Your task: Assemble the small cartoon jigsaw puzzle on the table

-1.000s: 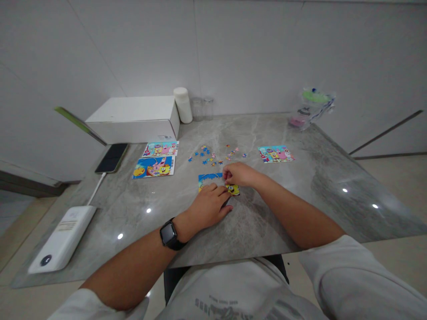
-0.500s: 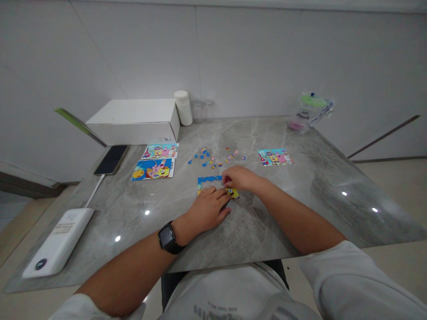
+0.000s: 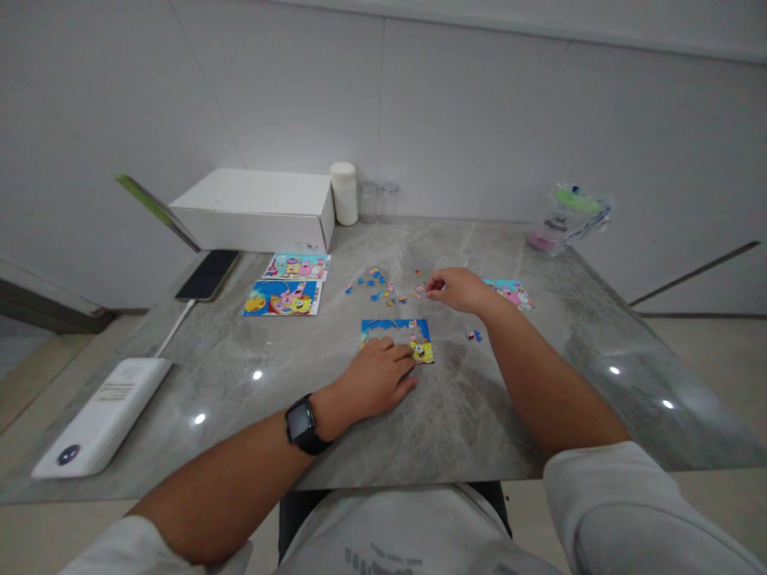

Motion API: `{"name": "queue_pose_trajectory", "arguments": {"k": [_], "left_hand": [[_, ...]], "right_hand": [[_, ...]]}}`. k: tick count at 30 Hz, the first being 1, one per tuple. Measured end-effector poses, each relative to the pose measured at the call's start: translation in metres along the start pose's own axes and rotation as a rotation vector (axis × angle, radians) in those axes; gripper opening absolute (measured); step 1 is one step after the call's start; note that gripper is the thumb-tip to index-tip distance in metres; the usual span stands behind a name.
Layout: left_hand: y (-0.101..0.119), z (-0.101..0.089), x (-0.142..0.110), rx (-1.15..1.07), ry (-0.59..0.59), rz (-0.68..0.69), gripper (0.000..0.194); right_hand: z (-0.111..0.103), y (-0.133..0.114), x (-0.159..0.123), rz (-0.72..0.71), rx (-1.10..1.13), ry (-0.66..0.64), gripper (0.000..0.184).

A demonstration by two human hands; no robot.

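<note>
On the table in front of me lies a partly filled jigsaw puzzle, a rectangle with a blue top edge and a yellow cartoon character at its right. My left hand rests palm down across its lower edge, fingers stretched out, covering part of it. Farther out, my right hand hovers at the loose puzzle pieces, its thumb and fingertips pressed together; whatever is between them is hidden. A small pink and blue puzzle cluster lies right of the puzzle, below my right wrist.
Picture cards lie at left, and another card is partly behind my right forearm. A phone is cabled to a white power bank. Along the back stand a white box, a white bottle, glass jars and a plastic bag.
My right hand has left the puzzle's upper right and moved out to the loose pieces. More of the puzzle and the cluster at right now show. My left hand stays on the puzzle.
</note>
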State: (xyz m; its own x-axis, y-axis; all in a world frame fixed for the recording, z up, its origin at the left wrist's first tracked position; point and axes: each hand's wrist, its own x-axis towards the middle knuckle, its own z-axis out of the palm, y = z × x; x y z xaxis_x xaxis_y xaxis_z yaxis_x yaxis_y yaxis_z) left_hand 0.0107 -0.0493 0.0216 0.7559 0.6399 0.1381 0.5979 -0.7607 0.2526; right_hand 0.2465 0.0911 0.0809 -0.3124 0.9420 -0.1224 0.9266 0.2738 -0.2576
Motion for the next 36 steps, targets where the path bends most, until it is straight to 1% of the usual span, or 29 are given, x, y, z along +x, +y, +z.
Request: {"name": "queue_pose_trajectory", "arguments": {"k": [6, 11, 15, 20, 24, 27, 30, 32, 34, 36], "left_hand": [[-0.001, -0.001, 0.001, -0.014, -0.012, 0.0, 0.031], [-0.001, -0.001, 0.001, -0.022, -0.015, -0.004, 0.035], [-0.001, -0.002, 0.001, -0.021, -0.012, -0.002, 0.032], [-0.002, -0.002, 0.001, -0.018, 0.001, -0.001, 0.029], [-0.002, -0.004, 0.0, -0.039, 0.027, 0.002, 0.028], [-0.004, -0.006, -0.001, -0.062, 0.095, -0.01, 0.026], [-0.011, -0.015, -0.001, -0.087, 0.206, -0.091, 0.026], [-0.021, -0.026, -0.002, -0.104, 0.29, -0.153, 0.025], [-0.034, -0.042, -0.003, -0.134, 0.397, -0.206, 0.025], [-0.046, -0.061, -0.006, -0.162, 0.521, -0.285, 0.024]], "right_hand": [[0.004, -0.016, 0.024, -0.038, -0.004, -0.014, 0.018], [0.01, -0.02, 0.042, -0.027, -0.042, -0.034, 0.021], [0.014, -0.025, 0.056, -0.051, -0.052, -0.029, 0.02], [0.031, -0.049, 0.07, -0.155, -0.069, -0.031, 0.022], [0.047, -0.064, 0.078, -0.145, -0.135, -0.087, 0.023], [0.052, -0.069, 0.083, -0.146, -0.163, -0.1, 0.02], [0.052, -0.072, 0.086, -0.158, -0.181, -0.136, 0.019], [0.05, -0.073, 0.087, -0.149, -0.175, -0.139, 0.024], [0.046, -0.072, 0.084, -0.132, -0.135, -0.106, 0.031], [0.04, -0.069, 0.076, -0.128, -0.073, -0.064, 0.034]]}}
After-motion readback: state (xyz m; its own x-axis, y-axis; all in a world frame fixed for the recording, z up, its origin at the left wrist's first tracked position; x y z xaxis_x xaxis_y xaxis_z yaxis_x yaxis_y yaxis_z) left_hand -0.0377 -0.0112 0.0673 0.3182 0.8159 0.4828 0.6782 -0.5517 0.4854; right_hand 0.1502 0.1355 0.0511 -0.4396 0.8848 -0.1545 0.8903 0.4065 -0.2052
